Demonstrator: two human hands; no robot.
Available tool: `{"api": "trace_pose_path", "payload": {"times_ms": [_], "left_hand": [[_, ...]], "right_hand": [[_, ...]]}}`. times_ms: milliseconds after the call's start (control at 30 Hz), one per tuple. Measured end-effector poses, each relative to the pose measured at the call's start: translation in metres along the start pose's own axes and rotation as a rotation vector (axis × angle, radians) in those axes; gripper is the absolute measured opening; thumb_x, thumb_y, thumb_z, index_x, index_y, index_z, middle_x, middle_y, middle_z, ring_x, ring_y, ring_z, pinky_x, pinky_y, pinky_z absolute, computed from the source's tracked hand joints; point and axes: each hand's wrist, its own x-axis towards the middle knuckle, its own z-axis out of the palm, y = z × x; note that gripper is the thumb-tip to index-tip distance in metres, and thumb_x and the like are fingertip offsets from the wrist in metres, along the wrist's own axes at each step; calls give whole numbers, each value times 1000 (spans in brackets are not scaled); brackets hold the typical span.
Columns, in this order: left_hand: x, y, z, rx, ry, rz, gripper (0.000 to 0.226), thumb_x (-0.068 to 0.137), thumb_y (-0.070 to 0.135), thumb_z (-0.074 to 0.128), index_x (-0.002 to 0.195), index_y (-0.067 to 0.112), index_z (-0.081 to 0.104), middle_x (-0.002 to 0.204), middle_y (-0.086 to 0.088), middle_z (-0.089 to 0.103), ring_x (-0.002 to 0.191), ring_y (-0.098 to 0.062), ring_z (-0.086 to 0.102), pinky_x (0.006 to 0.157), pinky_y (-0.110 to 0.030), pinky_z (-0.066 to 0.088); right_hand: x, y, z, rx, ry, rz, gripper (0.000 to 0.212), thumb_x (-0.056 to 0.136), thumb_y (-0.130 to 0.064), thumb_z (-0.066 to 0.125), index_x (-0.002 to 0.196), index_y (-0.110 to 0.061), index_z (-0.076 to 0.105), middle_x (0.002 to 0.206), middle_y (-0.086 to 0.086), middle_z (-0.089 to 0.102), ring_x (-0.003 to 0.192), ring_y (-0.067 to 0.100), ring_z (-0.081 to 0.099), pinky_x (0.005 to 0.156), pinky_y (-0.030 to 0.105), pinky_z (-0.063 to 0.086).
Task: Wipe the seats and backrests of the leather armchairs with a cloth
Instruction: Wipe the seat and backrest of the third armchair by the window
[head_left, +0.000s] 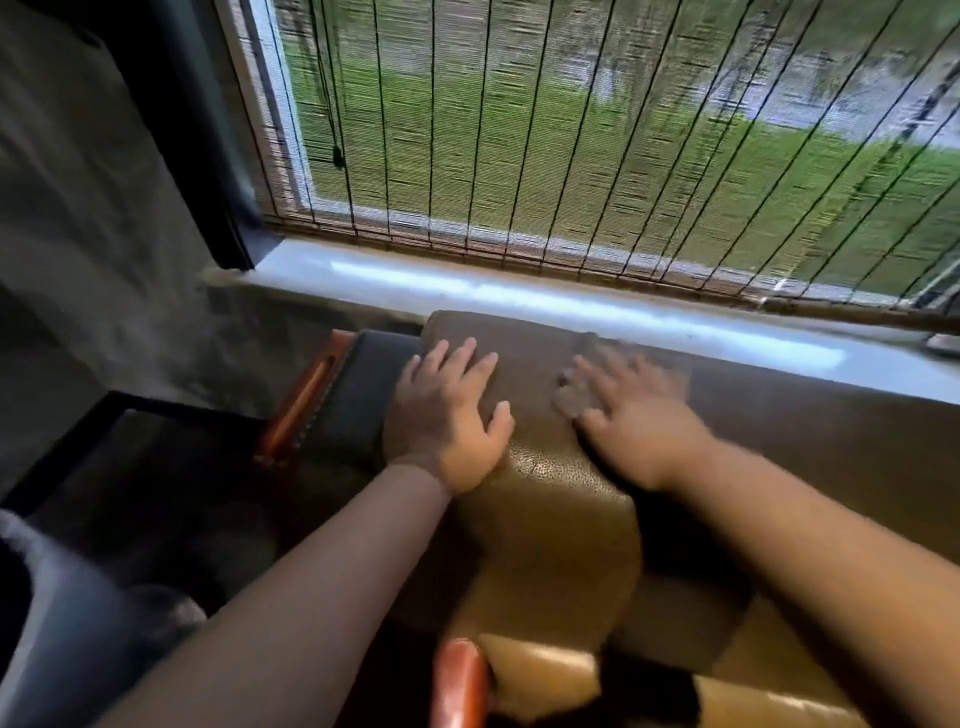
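Window blind (597, 130) and sill (467, 291) sit right behind the brown leather backrest (779, 441); left hand (447, 415) lies flat on it, fingers spread, right hand (628, 415) presses a blurry brownish cloth (576, 384) flat on its top

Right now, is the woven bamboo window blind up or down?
Down: the woven bamboo window blind hangs to the white sill, grass showing through.

- I see the backrest (545, 499) in olive-brown leather with a fine pebbled grain.
- The cloth (576, 395) under my right hand looks dull grey-brown, blurred.
- The wooden armrest (460, 680) is reddish orange.
- The blind (597, 130) is woven tan, crossed by dark cords.
- The sill (519, 296) is pale grey-white.
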Motion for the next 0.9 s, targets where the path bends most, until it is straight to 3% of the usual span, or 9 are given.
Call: {"api": "trace_pose_path", "payload": {"times_ms": [100, 167, 367, 533, 600, 667, 733, 800, 900], "left_hand": [[-4, -3, 0, -8, -2, 25, 68, 93, 57, 37, 155, 33, 50, 165, 3, 42, 154, -24, 34, 127, -48, 25], [-1, -2, -1, -8, -4, 19, 68, 92, 56, 39, 155, 33, 50, 166, 2, 42, 154, -25, 34, 128, -47, 24], [-2, 2, -4, 2, -22, -1, 69, 93, 55, 39, 157, 32, 48, 166, 1, 40, 155, -26, 33, 127, -45, 20], [-2, 2, 1, -3, -1, 14, 67, 92, 54, 42, 154, 29, 52, 163, -1, 46, 152, -28, 38, 125, -48, 26], [-2, 1, 1, 9, -10, 8, 67, 93, 54, 43, 154, 30, 52, 164, -1, 45, 152, -28, 37, 126, -48, 26], [-2, 2, -1, 1, -17, -10, 67, 92, 54, 43, 154, 30, 52, 164, 0, 44, 152, -27, 37, 126, -49, 26], [-2, 4, -4, 9, -20, -15, 67, 92, 56, 40, 154, 32, 51, 164, 2, 44, 152, -26, 36, 126, -48, 26], [-1, 6, -8, 33, -42, -21, 68, 92, 59, 36, 154, 36, 50, 165, 4, 42, 152, -25, 35, 126, -48, 25], [-3, 12, -15, 60, -106, -72, 65, 98, 60, 35, 158, 39, 42, 169, 5, 34, 156, -23, 27, 129, -49, 19]], "right_hand": [[-38, -35, 17, -5, 24, -302, 82, 92, -74, 7, 165, -37, 10, 172, -10, -5, 159, 20, -9, 130, 45, -2], [-32, -12, 9, -37, 33, -325, 78, 97, -74, 11, 165, -37, 11, 172, -12, -3, 159, 17, -7, 129, 38, -5], [36, 88, -9, -10, 54, 219, 93, 84, -76, -2, 163, -32, 23, 173, 5, 15, 155, 34, 22, 127, 51, 16], [-39, -12, 22, 28, 107, -316, 74, 92, -50, 25, 162, -27, 31, 172, 2, 19, 157, 33, 16, 128, 46, 8], [-57, 0, 24, 13, 45, -437, 72, 92, -43, 34, 162, -27, 31, 171, 1, 20, 157, 27, 15, 128, 43, 9], [-52, 47, 17, 15, 99, -331, 73, 90, -43, 35, 161, -26, 31, 170, 2, 23, 157, 29, 21, 127, 37, 3], [-47, 97, 2, 52, 77, -9, 73, 92, -43, 31, 163, -29, 25, 172, 2, 14, 158, 30, 15, 125, 33, -5], [-45, 120, -5, 90, 11, 264, 66, 101, -38, 33, 165, -30, 18, 174, 7, 1, 159, 36, 5, 129, 47, 0], [-60, 82, 5, 89, -27, 214, 69, 101, -44, 28, 166, -29, 11, 173, 12, -7, 157, 43, -6, 128, 53, -4]]}}
